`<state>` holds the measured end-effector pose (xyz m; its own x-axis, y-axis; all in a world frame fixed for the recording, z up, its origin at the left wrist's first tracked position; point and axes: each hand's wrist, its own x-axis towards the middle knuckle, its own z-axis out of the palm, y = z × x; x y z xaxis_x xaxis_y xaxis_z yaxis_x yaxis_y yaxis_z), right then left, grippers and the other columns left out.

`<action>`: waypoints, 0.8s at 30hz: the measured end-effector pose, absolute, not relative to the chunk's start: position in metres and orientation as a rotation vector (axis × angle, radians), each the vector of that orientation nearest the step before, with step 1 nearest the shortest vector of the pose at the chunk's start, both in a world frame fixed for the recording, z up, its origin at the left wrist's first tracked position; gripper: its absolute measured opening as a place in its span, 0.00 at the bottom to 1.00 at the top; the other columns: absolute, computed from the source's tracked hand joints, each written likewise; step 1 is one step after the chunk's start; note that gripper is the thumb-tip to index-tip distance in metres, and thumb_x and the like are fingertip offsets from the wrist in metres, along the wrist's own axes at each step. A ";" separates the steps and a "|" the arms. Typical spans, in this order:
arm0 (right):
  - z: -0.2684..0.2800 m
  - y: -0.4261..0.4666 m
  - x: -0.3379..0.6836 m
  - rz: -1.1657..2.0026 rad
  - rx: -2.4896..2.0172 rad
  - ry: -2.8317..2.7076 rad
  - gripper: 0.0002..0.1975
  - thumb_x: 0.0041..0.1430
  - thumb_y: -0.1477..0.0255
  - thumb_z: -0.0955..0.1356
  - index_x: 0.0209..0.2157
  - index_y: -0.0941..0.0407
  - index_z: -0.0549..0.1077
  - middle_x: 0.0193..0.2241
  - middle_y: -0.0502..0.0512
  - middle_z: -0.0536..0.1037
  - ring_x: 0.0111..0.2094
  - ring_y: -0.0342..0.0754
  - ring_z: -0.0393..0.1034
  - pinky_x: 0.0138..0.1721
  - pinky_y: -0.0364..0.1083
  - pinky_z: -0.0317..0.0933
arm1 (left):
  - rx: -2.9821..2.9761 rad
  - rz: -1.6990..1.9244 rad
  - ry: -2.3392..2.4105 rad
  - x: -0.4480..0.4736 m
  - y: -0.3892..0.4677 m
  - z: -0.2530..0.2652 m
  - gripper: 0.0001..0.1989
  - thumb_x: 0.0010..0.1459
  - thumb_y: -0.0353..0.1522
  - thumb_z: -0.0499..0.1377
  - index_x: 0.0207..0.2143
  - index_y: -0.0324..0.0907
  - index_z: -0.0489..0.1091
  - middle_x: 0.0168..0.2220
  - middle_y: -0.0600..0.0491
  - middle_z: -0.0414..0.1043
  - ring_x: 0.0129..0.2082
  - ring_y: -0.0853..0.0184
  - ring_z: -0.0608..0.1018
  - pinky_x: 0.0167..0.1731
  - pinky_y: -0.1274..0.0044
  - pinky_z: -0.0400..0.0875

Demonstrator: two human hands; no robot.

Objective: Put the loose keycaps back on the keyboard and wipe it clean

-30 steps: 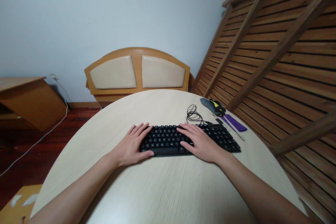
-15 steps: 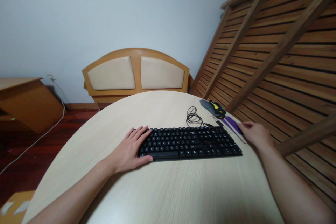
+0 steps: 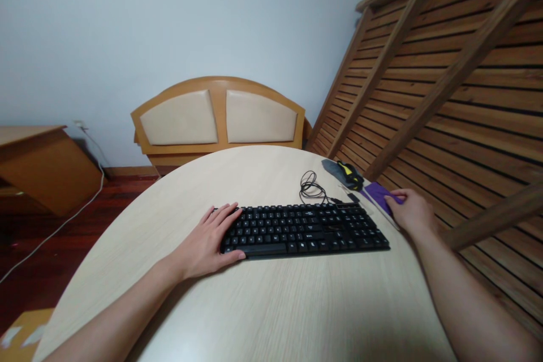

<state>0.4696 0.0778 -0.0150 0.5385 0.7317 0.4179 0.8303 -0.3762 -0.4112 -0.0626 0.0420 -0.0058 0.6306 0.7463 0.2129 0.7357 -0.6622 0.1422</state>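
A black keyboard (image 3: 297, 232) lies flat on the pale round table (image 3: 271, 305). My left hand (image 3: 214, 237) rests on the keyboard's left end, fingers spread over the keys and the thumb along the front edge. At the table's right edge, my right hand (image 3: 409, 212) pinches the near corner of a purple cloth (image 3: 377, 192), which is slightly lifted there. A thin white stick-like tool (image 3: 384, 212) lies beside the cloth, its near end close to my right hand. Behind the keyboard lies its coiled black cable (image 3: 311, 184).
Beyond the purple cloth sits a dark grey and black item with yellow parts (image 3: 350, 174). A slatted wooden panel (image 3: 424, 96) leans along the table's right side. Behind the table stands a padded headboard (image 3: 220, 119); a wooden desk (image 3: 46, 169) is at the left.
My right hand has taken hold of the purple cloth's corner and raised it a little. My left hand stays on the keyboard. The view has shifted very slightly.
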 end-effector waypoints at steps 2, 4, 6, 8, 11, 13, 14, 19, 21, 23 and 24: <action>-0.011 0.076 0.464 -0.211 -2.180 -1.208 0.14 0.59 0.65 0.68 0.44 0.58 0.77 0.40 0.68 0.81 0.35 0.56 0.73 0.35 0.50 0.60 | 2.795 0.403 1.279 -0.063 0.042 -0.006 0.44 0.60 0.56 0.56 0.70 0.42 0.48 0.70 0.40 0.49 0.68 0.47 0.57 0.66 0.51 0.49; -0.007 0.075 0.458 -0.179 -2.159 -1.155 0.16 0.60 0.66 0.68 0.47 0.57 0.76 0.43 0.66 0.81 0.39 0.55 0.73 0.38 0.50 0.61 | 2.790 0.410 1.289 -0.063 0.042 -0.007 0.45 0.60 0.56 0.56 0.70 0.43 0.48 0.71 0.40 0.48 0.69 0.46 0.56 0.66 0.51 0.50; -0.002 0.074 0.453 -0.130 -2.115 -1.138 0.16 0.59 0.66 0.68 0.48 0.57 0.77 0.43 0.67 0.81 0.40 0.55 0.73 0.40 0.50 0.61 | 2.786 0.414 1.298 -0.064 0.042 -0.009 0.45 0.60 0.57 0.56 0.70 0.43 0.47 0.71 0.40 0.47 0.69 0.45 0.55 0.65 0.50 0.51; 0.000 0.075 0.449 -0.080 -2.070 -1.145 0.15 0.58 0.66 0.69 0.45 0.58 0.78 0.41 0.67 0.81 0.39 0.55 0.72 0.40 0.49 0.61 | 2.779 0.408 1.305 -0.064 0.043 -0.010 0.45 0.60 0.57 0.56 0.70 0.43 0.46 0.71 0.40 0.45 0.69 0.45 0.53 0.65 0.51 0.51; 0.002 0.077 0.446 -0.059 -2.018 -1.144 0.14 0.57 0.66 0.69 0.41 0.59 0.79 0.38 0.66 0.81 0.37 0.54 0.72 0.38 0.48 0.62 | 2.771 0.395 1.318 -0.063 0.042 -0.010 0.46 0.60 0.57 0.56 0.70 0.42 0.46 0.71 0.39 0.44 0.70 0.45 0.52 0.66 0.51 0.51; 0.001 0.078 0.445 -0.069 -1.983 -1.120 0.14 0.56 0.67 0.69 0.40 0.61 0.78 0.37 0.67 0.81 0.35 0.54 0.72 0.38 0.48 0.62 | 2.772 0.392 1.322 -0.063 0.042 -0.010 0.46 0.60 0.57 0.56 0.70 0.41 0.47 0.71 0.39 0.44 0.70 0.45 0.52 0.66 0.51 0.51; 0.001 0.078 0.445 -0.077 -1.965 -1.113 0.13 0.56 0.67 0.69 0.40 0.61 0.78 0.37 0.67 0.80 0.35 0.54 0.72 0.37 0.48 0.62 | 2.773 0.390 1.322 -0.063 0.042 -0.010 0.46 0.60 0.57 0.56 0.70 0.41 0.48 0.71 0.39 0.45 0.70 0.45 0.52 0.66 0.51 0.51; 0.003 0.075 0.440 -0.163 -1.879 -1.118 0.15 0.57 0.64 0.68 0.41 0.59 0.76 0.38 0.66 0.80 0.35 0.55 0.71 0.40 0.50 0.62 | 2.764 0.415 1.309 -0.065 0.042 -0.011 0.45 0.60 0.56 0.57 0.70 0.40 0.49 0.71 0.39 0.46 0.69 0.45 0.53 0.65 0.51 0.51; 0.008 0.072 0.430 -0.228 -1.818 -1.136 0.15 0.56 0.63 0.68 0.41 0.58 0.76 0.37 0.65 0.79 0.35 0.56 0.71 0.40 0.51 0.62 | 2.751 0.464 1.300 -0.064 0.042 -0.009 0.43 0.60 0.54 0.57 0.69 0.41 0.50 0.71 0.39 0.47 0.69 0.45 0.54 0.65 0.50 0.52; 0.015 0.068 0.410 -0.277 -1.723 -1.182 0.14 0.56 0.62 0.68 0.40 0.56 0.75 0.36 0.62 0.79 0.34 0.55 0.71 0.40 0.53 0.63 | 2.725 0.546 1.308 -0.060 0.041 -0.005 0.38 0.63 0.51 0.57 0.68 0.41 0.53 0.70 0.41 0.51 0.69 0.47 0.56 0.65 0.51 0.52; 0.018 0.065 0.395 -0.261 -1.668 -1.214 0.14 0.56 0.61 0.69 0.39 0.55 0.75 0.36 0.61 0.79 0.34 0.54 0.71 0.41 0.52 0.63 | 2.702 0.600 1.318 -0.057 0.039 -0.003 0.34 0.65 0.48 0.56 0.66 0.41 0.56 0.69 0.41 0.54 0.68 0.48 0.58 0.65 0.51 0.54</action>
<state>0.3953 0.0647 0.0185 0.4698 0.5868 0.6596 0.8061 0.0196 -0.5915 -0.0574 0.0392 -0.0027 0.5542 0.7717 0.3119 0.7419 -0.6279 0.2353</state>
